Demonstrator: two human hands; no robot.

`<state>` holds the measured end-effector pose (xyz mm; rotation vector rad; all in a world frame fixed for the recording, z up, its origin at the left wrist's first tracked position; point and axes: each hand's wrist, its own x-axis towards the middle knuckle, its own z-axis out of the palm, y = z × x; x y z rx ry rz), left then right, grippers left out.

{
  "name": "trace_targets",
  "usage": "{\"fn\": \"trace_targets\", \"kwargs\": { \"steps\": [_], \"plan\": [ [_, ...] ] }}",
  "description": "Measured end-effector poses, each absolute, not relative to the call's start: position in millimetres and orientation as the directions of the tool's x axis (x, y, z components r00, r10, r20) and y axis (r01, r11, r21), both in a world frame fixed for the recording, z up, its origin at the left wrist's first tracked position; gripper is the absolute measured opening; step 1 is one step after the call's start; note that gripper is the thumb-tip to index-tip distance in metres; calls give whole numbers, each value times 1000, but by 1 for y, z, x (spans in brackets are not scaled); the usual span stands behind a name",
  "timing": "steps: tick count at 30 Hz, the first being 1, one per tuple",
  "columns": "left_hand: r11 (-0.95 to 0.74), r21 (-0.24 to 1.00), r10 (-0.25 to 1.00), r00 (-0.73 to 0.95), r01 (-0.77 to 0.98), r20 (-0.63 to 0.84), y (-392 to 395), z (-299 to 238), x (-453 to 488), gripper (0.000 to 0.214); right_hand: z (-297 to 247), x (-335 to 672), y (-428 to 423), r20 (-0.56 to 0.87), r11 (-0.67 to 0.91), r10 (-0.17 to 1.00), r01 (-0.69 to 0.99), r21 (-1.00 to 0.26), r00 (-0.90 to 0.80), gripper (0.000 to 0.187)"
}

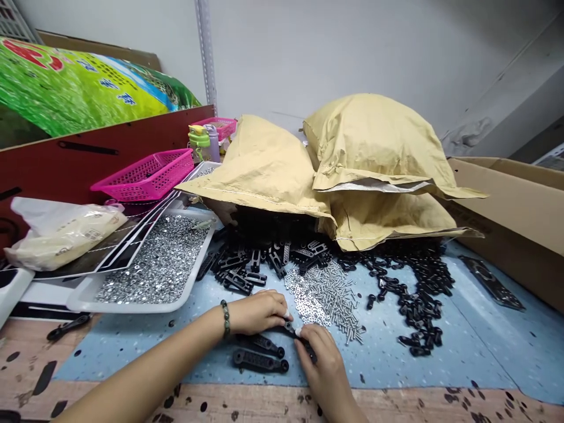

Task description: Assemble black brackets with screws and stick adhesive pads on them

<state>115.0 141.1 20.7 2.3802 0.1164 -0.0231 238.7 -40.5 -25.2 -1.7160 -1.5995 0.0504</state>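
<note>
My left hand (258,311), with a bead bracelet at the wrist, and my right hand (324,358) meet over the blue mat (462,346). Both pinch a small black plastic bracket (291,330) between their fingertips. Two long black perforated brackets (259,352) lie just below my left hand. A pile of small silver screws and nuts (326,296) lies right behind my hands. More black brackets (255,264) are heaped behind that, and small black pieces (418,299) spread to the right.
A white tray (132,305) full of silver nuts sits at left, next to a pink basket (145,176) and a plastic bag (57,232). Tan paper sacks (374,170) lie at the back. A cardboard box (515,217) stands at right.
</note>
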Motion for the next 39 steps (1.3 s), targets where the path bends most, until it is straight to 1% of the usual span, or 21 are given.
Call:
{"fn": "trace_targets", "kwargs": {
  "steps": [5,7,9,10,13,15,17,19,21,22,23,24,26,27,28,30,31,35,38,39],
  "plan": [
    [-704,698,109,991,131,-77,138,27,106,16,-11,246,-36,402,100,905,850,-518,138,13],
    [-693,702,131,986,163,-99,136,30,97,17,-5,261,-19,432,22,875,873,-488,219,18],
    [-681,704,158,979,201,-127,132,33,88,17,-1,283,9,489,-97,803,883,-459,342,27],
    [-676,703,173,975,223,-142,131,34,85,17,1,294,25,499,-121,788,885,-449,361,31],
    [-655,697,242,955,292,-172,126,41,81,21,3,319,65,493,-96,813,907,-410,309,38],
    [-600,728,338,930,331,-145,125,45,88,28,7,325,75,490,-50,833,918,-395,256,39],
    [-481,804,457,882,350,-111,127,49,101,35,13,318,70,500,2,840,920,-391,210,37],
    [-263,907,531,834,329,-149,130,50,119,42,20,304,56,515,73,845,922,-380,145,36],
    [-40,965,502,840,258,-204,134,47,137,46,24,290,38,525,175,849,911,-374,53,38],
    [32,975,463,862,219,-208,135,45,145,47,25,286,31,518,220,855,887,-405,24,40],
    [68,979,425,883,190,-201,136,42,151,48,25,287,25,506,241,862,855,-459,29,40],
    [76,981,397,898,176,-192,137,39,155,49,23,294,20,496,219,864,825,-521,83,39],
    [67,977,369,905,200,-211,137,33,158,53,19,321,17,470,80,832,775,-627,295,34],
    [67,971,370,898,229,-238,136,31,157,49,17,340,18,482,-51,759,778,-627,438,29],
    [61,965,377,889,257,-260,135,29,155,41,14,360,20,489,-118,713,773,-623,503,27],
    [28,954,419,863,299,-283,133,28,150,24,8,395,27,491,-171,683,772,-612,541,24],
    [1,949,445,850,315,-283,132,27,148,21,6,408,31,485,-178,686,772,-611,542,22],
    [-154,924,536,815,351,-221,134,29,138,20,3,420,34,461,-156,707,753,-639,537,16],
    [-270,891,577,802,366,-154,135,34,132,15,9,392,25,441,-105,713,706,-701,544,7],
    [-296,880,579,802,372,-144,134,37,130,13,12,377,22,425,-79,723,676,-733,545,8]
  ]
}}
